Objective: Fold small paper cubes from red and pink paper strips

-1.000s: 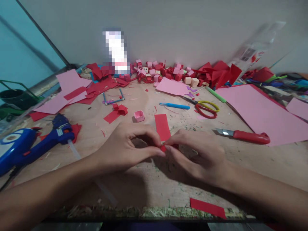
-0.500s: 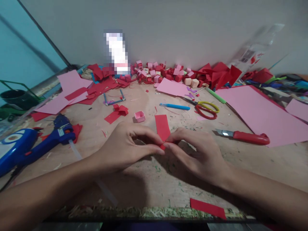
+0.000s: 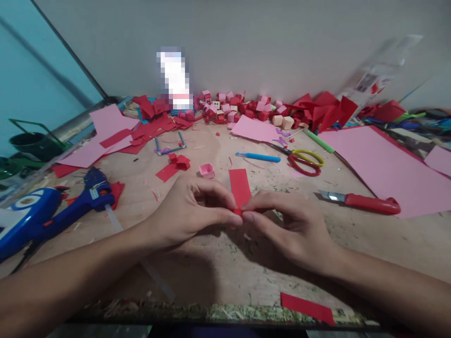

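My left hand and my right hand meet at the middle of the wooden table. Both pinch the near end of a red paper strip, thumbs and forefingers pressed together on it. The strip runs away from me and lies flat on the table. Only a small red bit shows between the fingertips.
A blue glue gun lies at the left. A small pink paper box, a blue pen, scissors and a red-handled knife lie beyond the hands. Pink sheets lie right, paper cubes at the wall, a red strip at the near edge.
Both hands have kept their pinch on the red strip's near end, and the fingertips have closed tighter over it. The view has shifted slightly.
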Available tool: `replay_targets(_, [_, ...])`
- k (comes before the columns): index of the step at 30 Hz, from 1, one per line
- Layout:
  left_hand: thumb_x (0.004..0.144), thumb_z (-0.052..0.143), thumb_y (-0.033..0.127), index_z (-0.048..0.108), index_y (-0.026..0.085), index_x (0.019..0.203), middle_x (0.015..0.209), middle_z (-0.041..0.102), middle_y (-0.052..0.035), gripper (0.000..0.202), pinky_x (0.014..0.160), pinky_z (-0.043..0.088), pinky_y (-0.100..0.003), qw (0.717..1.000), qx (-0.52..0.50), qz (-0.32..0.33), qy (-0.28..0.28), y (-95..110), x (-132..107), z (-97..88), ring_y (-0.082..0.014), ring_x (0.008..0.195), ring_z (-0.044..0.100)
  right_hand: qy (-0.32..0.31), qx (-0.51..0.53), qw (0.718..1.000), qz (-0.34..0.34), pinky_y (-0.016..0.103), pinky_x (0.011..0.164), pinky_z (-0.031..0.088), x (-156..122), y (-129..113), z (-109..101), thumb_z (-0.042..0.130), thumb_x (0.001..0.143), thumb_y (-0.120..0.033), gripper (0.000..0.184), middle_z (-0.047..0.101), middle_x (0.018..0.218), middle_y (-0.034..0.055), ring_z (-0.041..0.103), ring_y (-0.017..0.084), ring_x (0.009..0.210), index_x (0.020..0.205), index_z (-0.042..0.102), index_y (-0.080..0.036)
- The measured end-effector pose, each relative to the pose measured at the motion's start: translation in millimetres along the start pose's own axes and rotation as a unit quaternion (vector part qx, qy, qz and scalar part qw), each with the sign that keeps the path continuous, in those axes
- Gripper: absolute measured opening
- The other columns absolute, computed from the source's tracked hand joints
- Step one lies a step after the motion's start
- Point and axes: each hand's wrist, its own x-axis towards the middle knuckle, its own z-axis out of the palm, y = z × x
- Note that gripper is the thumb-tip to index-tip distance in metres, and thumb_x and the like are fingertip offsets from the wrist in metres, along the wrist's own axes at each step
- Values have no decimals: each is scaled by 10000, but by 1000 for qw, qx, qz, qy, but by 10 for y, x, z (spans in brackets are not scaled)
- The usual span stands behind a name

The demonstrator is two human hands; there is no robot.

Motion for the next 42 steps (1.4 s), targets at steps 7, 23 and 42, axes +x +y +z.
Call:
replay_targets(7, [698, 811, 86, 743, 148, 705, 642, 719, 1, 92, 550, 536, -161, 1000, -20, -10, -22, -23, 16, -11, -91, 566, 645, -13, 50, 996, 74, 222, 600, 536, 69, -65, -6, 665, 905, -149, 110, 741, 706, -5, 671, 120, 619, 825, 731, -186])
replay_targets(23, [712, 816, 105, 766, 153, 676, 673, 741, -13, 79, 560, 539, -169, 995, 51, 65, 57, 4, -7, 37, -107, 597, 659, -32, 144, 982, 118, 211, 537, 523, 100, -11, -58, 756, 865, -180, 69, 729, 676, 0, 632, 104, 554, 798, 760, -166])
replay_targets(42, [858, 759, 165, 749, 175, 825, 782, 781, -10, 36, 660, 559, -191, 906, 320, 259, 97, -73, -96, 10, -121, 681, 707, 2, -49, 999, -3, 237, 591, 524, 21, -35, -18, 636, 963, -202, 138, 777, 780, 43, 691, 141, 656, 888, 750, -178])
